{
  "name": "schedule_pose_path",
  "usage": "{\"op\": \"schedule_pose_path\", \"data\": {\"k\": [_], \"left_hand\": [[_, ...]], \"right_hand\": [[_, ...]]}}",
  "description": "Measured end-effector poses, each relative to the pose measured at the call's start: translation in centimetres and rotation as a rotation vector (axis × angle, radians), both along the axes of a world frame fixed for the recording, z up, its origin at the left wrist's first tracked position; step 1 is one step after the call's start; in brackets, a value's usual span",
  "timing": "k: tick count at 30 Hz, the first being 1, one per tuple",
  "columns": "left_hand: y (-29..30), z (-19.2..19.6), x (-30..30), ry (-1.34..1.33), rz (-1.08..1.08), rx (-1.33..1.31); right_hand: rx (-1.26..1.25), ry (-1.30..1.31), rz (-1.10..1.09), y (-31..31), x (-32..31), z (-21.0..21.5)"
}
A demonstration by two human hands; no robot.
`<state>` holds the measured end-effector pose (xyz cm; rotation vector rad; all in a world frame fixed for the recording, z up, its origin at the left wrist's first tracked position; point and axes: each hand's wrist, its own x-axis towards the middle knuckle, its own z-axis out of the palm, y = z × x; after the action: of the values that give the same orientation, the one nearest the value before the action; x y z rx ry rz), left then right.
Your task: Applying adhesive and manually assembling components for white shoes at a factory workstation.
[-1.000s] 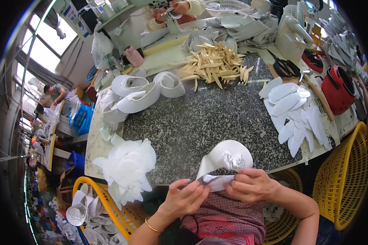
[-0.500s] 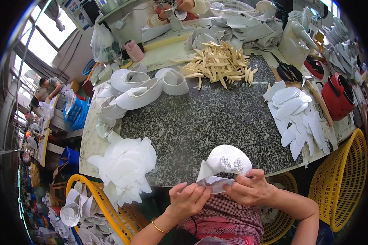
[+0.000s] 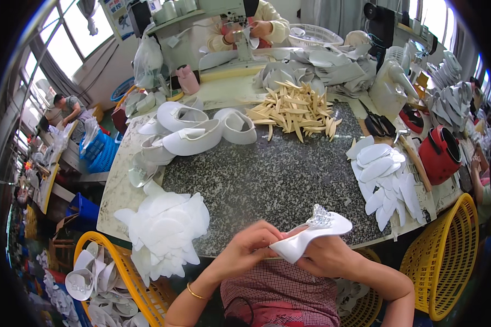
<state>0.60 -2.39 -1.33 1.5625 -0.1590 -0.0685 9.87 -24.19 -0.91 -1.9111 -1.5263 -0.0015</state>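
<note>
A white shoe upper (image 3: 295, 246) with a cluster of clear rhinestones (image 3: 321, 217) on its front is held tilted over the near edge of the table. My left hand (image 3: 249, 248), slightly blurred, pinches its narrow end at the left. From below and the right, my right hand (image 3: 326, 255) grips the upper, and some of its fingers are hidden behind the white material. The granite slab (image 3: 267, 174) lies just beyond both hands. Left of them is a heap of thin white cut pieces (image 3: 166, 229), overhanging the table's front edge.
Several finished-looking white uppers (image 3: 193, 136) stand at the back left. Tan curved strips (image 3: 297, 111) are piled behind the slab. White oval pieces (image 3: 384, 171), black scissors (image 3: 377, 122), a hammer (image 3: 414, 158) and a red pot (image 3: 441, 155) sit right. Yellow baskets (image 3: 439, 256) flank me; a co-worker's hands (image 3: 261, 30) work opposite.
The upper has been turned, its rhinestone end swinging up and to the right. My right hand has moved beneath it, while my left hand still holds the narrow end. The view has shifted slightly.
</note>
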Motion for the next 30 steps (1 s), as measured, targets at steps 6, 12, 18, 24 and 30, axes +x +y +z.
{"op": "schedule_pose_path", "data": {"k": [6,12,18,24,30], "left_hand": [[0.8,-1.2,0.8,-0.276,0.191,0.499],[-2.6,0.5,-4.0,-1.029,0.162,0.876],[-2.5,0.1,-2.7,-0.520,0.477,1.409],[-2.5,0.5,-2.6,-0.473,0.499,1.412],[-2.8,1.1,-1.7,-0.358,0.410,1.377]], "right_hand": [[-0.180,-0.252,-0.070,1.7,0.2,-2.2],[-0.251,-0.442,-0.110,3.6,-0.7,-1.1],[-0.235,-0.478,0.088,4.0,0.3,-0.2],[-0.182,-0.465,0.123,4.4,0.7,-0.3],[-0.170,-0.384,0.086,3.4,1.2,-1.5]]}}
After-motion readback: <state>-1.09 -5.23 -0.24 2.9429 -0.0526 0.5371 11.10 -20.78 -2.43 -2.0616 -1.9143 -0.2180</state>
